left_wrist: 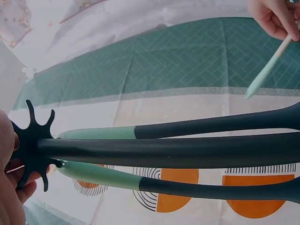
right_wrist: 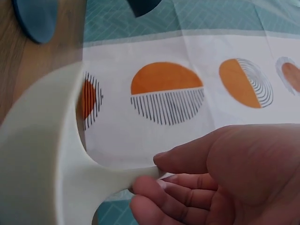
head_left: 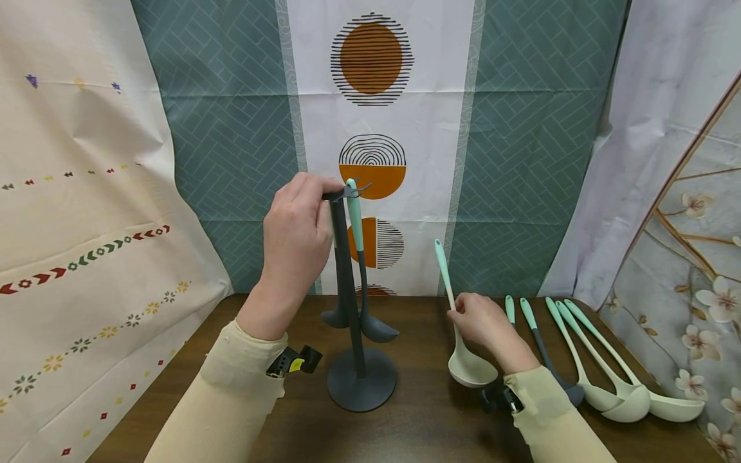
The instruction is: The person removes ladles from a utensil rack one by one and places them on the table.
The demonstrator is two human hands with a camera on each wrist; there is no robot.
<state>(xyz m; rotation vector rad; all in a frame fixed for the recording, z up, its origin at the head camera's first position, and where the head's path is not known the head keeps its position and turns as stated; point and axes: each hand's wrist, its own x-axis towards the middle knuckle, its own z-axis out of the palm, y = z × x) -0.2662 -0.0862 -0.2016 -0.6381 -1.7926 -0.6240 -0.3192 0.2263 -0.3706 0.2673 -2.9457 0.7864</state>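
My left hand (head_left: 298, 222) grips the hooked top of a dark grey utensil stand (head_left: 361, 382). In the left wrist view, fingers show around the hook ring (left_wrist: 30, 143). Two dark grey ladles with mint handles hang from it; one ladle (head_left: 376, 326) is on the right side, the other (head_left: 336, 316) partly behind the post. To the right of the stand, my right hand (head_left: 483, 321) pinches the stem of a cream ladle (head_left: 470, 370), its mint handle pointing up. Close up in the right wrist view, thumb and fingers meet on the cream stem (right_wrist: 126, 177).
Along the table's right side lie several mint-handled utensils, among them a dark grey one (head_left: 552, 363) and cream ladles (head_left: 631, 405). The brown table (head_left: 428, 418) backs onto a patterned curtain (head_left: 521, 161), with more cloth (head_left: 87, 193) at the left.
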